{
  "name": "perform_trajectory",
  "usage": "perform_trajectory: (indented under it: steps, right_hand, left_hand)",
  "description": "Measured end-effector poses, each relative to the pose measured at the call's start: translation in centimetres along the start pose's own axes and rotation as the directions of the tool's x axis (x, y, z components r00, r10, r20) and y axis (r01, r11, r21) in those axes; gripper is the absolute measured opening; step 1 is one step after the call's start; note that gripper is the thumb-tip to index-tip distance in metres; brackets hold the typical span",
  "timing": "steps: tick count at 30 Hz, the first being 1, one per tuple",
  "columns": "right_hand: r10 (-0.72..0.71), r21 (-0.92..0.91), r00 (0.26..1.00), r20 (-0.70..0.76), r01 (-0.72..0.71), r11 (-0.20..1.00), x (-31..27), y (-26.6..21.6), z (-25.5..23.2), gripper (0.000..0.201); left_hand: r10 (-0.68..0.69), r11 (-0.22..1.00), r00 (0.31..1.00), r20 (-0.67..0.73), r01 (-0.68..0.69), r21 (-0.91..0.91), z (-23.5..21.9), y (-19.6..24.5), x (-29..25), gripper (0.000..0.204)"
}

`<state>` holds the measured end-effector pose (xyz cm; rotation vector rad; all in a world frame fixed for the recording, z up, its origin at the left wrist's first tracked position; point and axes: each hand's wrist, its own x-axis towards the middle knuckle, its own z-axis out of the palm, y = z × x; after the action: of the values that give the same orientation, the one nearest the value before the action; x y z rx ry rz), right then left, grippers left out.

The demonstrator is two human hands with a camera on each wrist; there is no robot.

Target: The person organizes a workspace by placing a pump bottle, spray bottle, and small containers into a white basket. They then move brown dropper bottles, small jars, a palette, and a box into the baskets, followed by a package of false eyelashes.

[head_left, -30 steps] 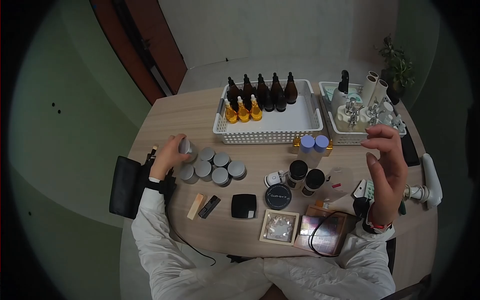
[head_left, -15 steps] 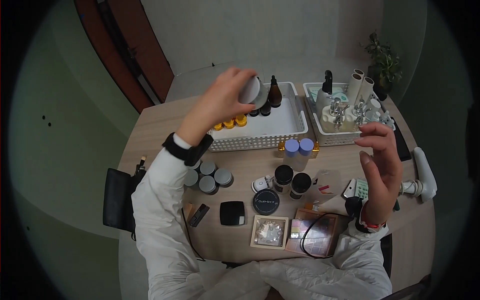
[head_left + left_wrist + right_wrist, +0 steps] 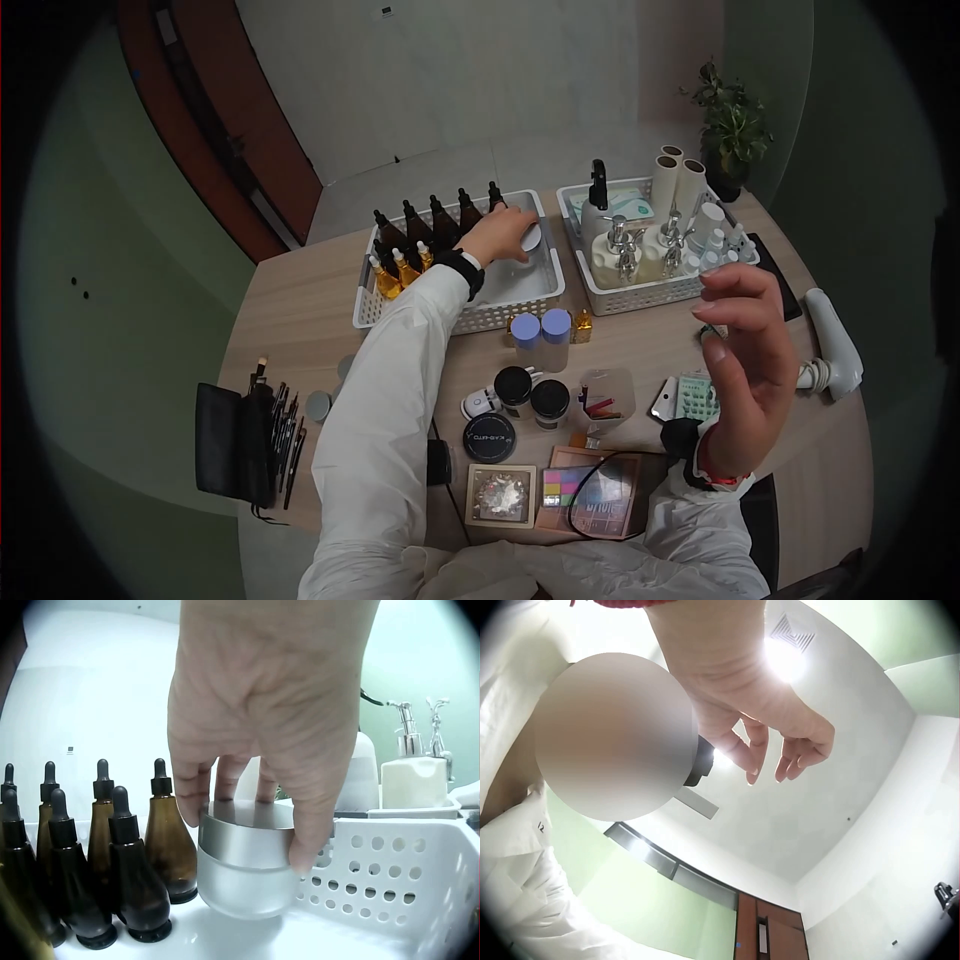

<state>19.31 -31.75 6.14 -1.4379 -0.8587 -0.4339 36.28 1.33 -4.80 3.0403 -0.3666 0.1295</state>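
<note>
My left hand reaches into the left white basket at the back of the table. Its fingers and thumb grip a frosted cream jar by its silver lid, upright and close over the basket's floor. Brown dropper bottles with black tops stand beside the jar, and small amber dropper bottles are nearer the wrist. Holding nothing, my right hand hovers above the right side of the table with fingers loosely bent; the right wrist view shows it against the ceiling.
A second basket holds pump bottles and white rolls. Lilac-capped bottles, black-lidded jars, an eyeshadow palette and a brush case cover the table. More silver-lidded jars are partly hidden by my left sleeve. A white hair dryer lies right.
My left hand picked up a cream jar from the group at the left, carried it up and rightward, and lowered it into the left basket. My right hand keeps its pose.
</note>
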Motion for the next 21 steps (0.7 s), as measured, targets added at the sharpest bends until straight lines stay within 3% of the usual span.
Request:
perform_trajectory:
  steps: [10, 21]
  right_hand:
    - [-0.009, -0.019, 1.000, -0.005, 0.009, 1.000, 0.0, 0.0, 0.0, 0.026]
    - [-0.023, -0.027, 1.000, 0.002, 0.023, 0.999, 0.1, 0.3, 0.2, 0.028]
  left_hand:
    - [-0.008, 1.000, 0.997, 0.075, 0.007, 0.009, 1.5, -0.6, 1.1, 0.064]
    - [0.003, 1.000, 0.999, 0.047, -0.002, -0.021, 2.9, -1.6, 1.5, 0.061]
